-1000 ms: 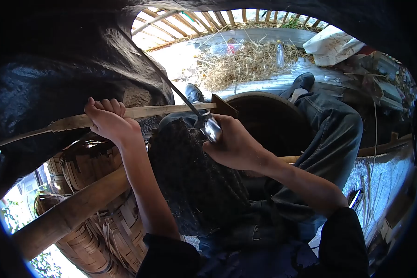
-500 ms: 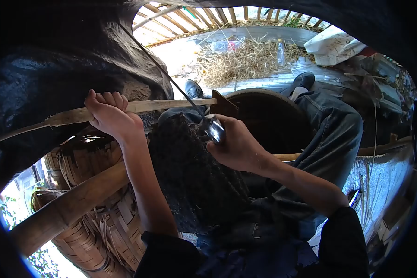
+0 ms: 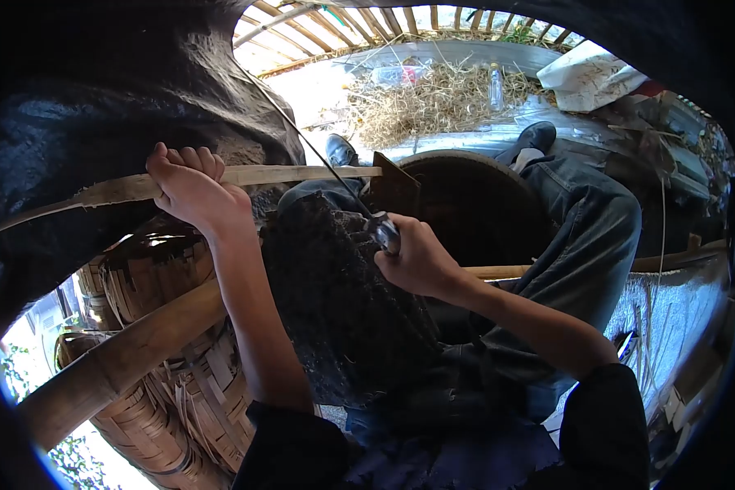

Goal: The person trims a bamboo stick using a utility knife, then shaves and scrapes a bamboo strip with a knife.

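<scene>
My left hand (image 3: 194,184) is closed in a fist around a pale bamboo strip (image 3: 290,174). The strip's thin end bends away to the far left, and its right end meets a flat brown plate (image 3: 392,186) that stands by the barrel. In my right hand (image 3: 420,257) is the shiny handle of a long thin tool (image 3: 302,137), possibly a knife seen edge-on. It slants up and left, crossing the strip in view; I cannot tell whether they touch. A dark, rough cloth pad (image 3: 335,302) covers my thigh below both hands.
A dark round barrel (image 3: 465,160) stands between my legs. A thick bamboo pole (image 3: 122,367) crosses the lower left, near woven bamboo baskets (image 3: 159,429). Ahead lie straw shavings (image 3: 416,106), a clear bottle (image 3: 496,88) and a white sack (image 3: 588,77). Black sheeting (image 3: 98,98) hangs at left.
My right hand has moved slightly right and down with the tool, whose shaft now looks thinner and shifted right. My left hand and the bamboo strip have moved only slightly.
</scene>
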A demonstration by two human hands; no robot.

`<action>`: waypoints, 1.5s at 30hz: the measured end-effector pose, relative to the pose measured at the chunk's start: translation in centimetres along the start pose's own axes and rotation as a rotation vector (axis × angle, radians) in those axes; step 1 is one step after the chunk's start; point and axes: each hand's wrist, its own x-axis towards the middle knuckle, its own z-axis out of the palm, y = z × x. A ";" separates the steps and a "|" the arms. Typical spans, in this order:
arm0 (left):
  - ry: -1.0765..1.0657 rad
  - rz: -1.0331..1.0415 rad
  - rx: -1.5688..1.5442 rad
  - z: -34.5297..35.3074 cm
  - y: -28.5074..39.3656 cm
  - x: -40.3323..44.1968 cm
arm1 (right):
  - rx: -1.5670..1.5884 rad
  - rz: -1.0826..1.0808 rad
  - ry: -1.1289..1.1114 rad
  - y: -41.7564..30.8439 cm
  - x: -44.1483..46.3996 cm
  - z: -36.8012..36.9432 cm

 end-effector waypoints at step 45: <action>0.086 -0.033 0.011 -0.5 -0.4 0.7 | -0.191 0.255 0.019 9.1 3.8 -1.7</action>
